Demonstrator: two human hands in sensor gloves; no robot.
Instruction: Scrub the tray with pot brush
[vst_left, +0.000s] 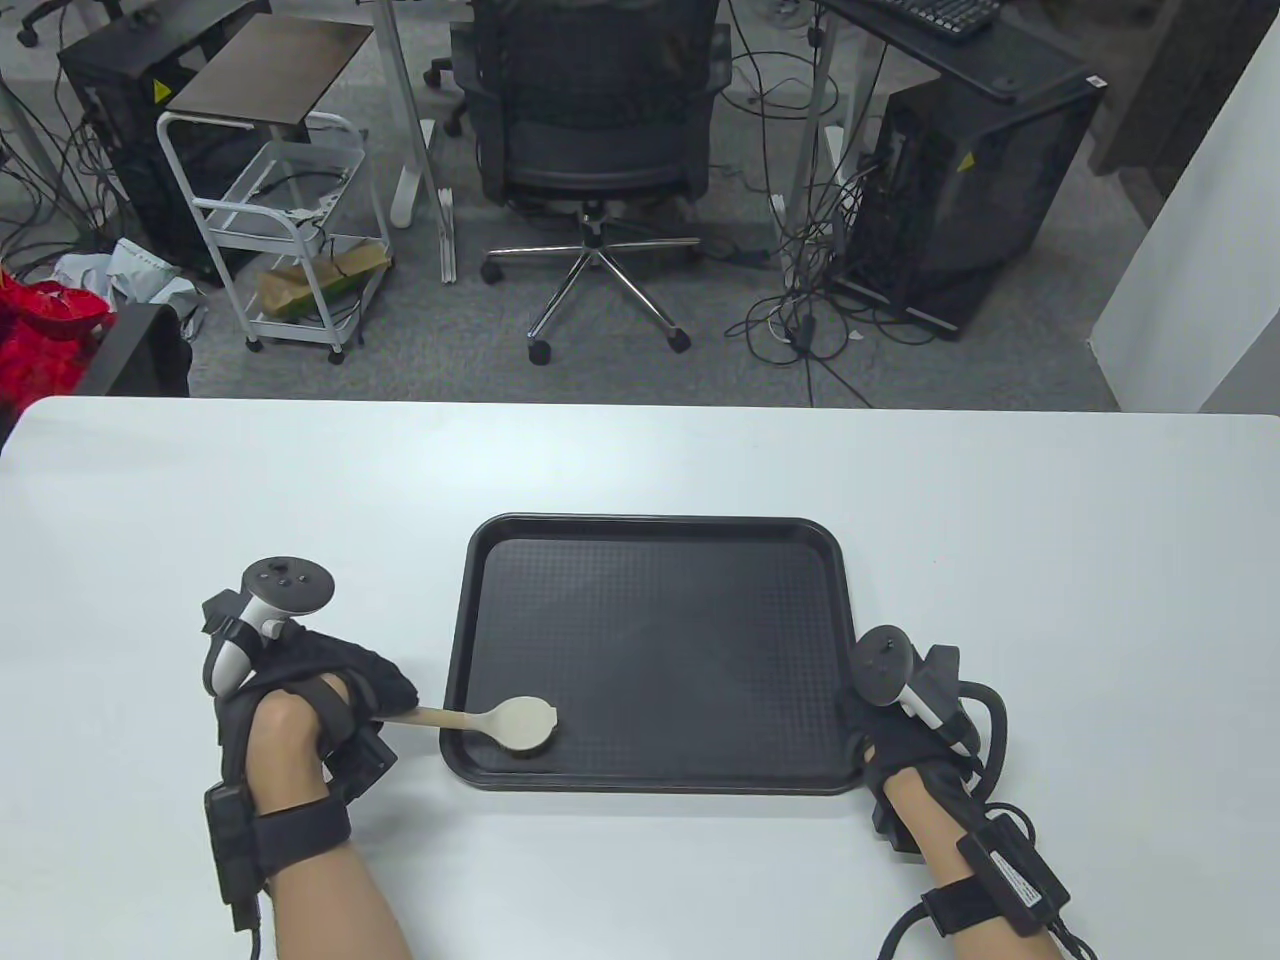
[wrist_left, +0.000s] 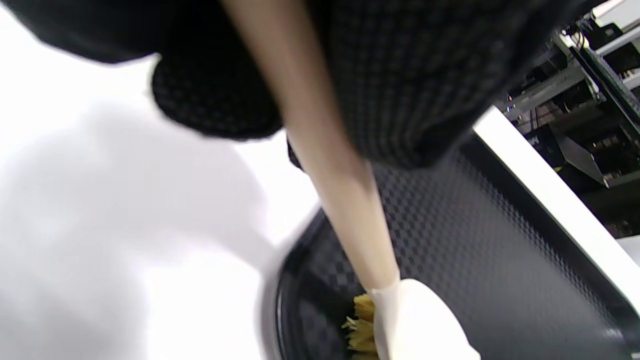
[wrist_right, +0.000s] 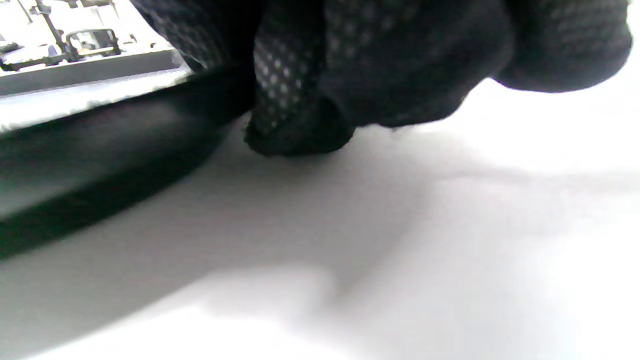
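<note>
A black textured tray (vst_left: 655, 560) lies on the white table. My left hand (vst_left: 345, 690) grips the wooden handle of the pot brush (vst_left: 520, 722) just left of the tray. The brush head rests bristles-down in the tray's near left corner. In the left wrist view the handle (wrist_left: 345, 200) runs down from my gloved fingers (wrist_left: 400, 90) to the head, with yellow bristles (wrist_left: 361, 325) on the tray floor (wrist_left: 475, 250). My right hand (vst_left: 885, 715) holds the tray's near right corner. In the right wrist view my fingers (wrist_right: 310, 100) sit at the tray's rim (wrist_right: 100, 150).
The white table (vst_left: 1050, 550) stretches wide on both sides and behind the tray. Beyond the far edge stand an office chair (vst_left: 598, 130), a white cart (vst_left: 290, 230) and computer towers (vst_left: 960, 180).
</note>
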